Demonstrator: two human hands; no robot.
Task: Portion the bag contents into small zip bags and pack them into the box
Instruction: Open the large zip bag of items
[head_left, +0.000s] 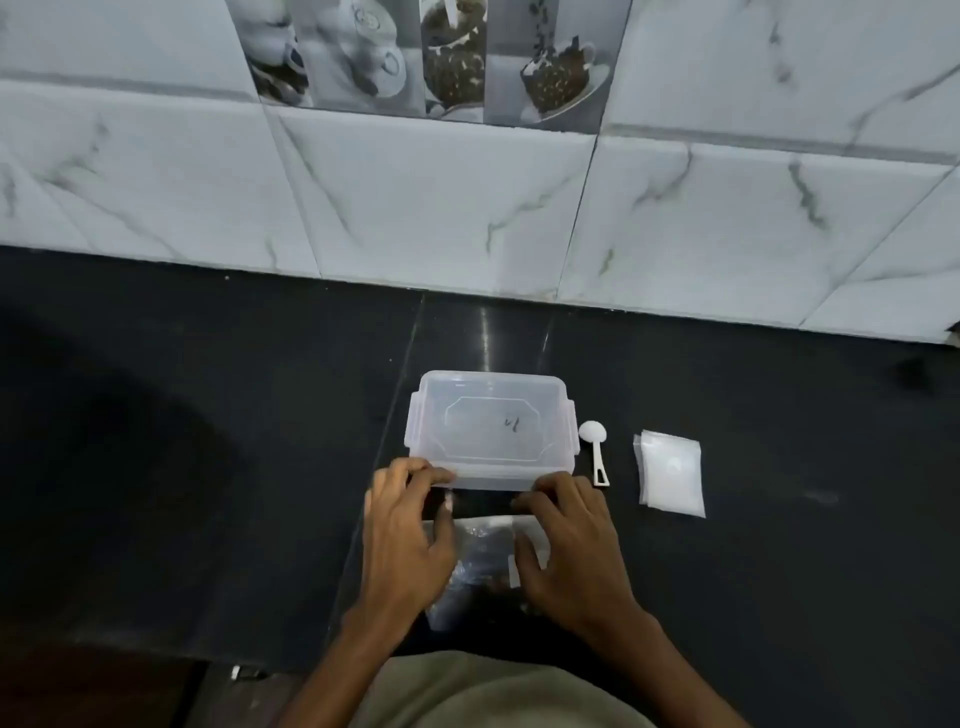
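Observation:
A clear plastic box (491, 387) with clip-on flaps stands on the black counter, and I cannot tell if its lid is on. Just in front of it lies a clear plastic bag (483, 556) with dark contents, partly hidden under my hands. My left hand (408, 535) has curled fingers at the bag's top left edge, close to the box's front left corner. My right hand (569, 545) pinches the bag's top right edge, with its thumb on the plastic. A stack of small zip bags (670, 473) lies to the right.
A white plastic scoop (595, 449) lies between the box and the small zip bags. The marble-tiled wall (467, 208) rises behind the black counter (208, 441). The counter's front edge runs near my body at the bottom.

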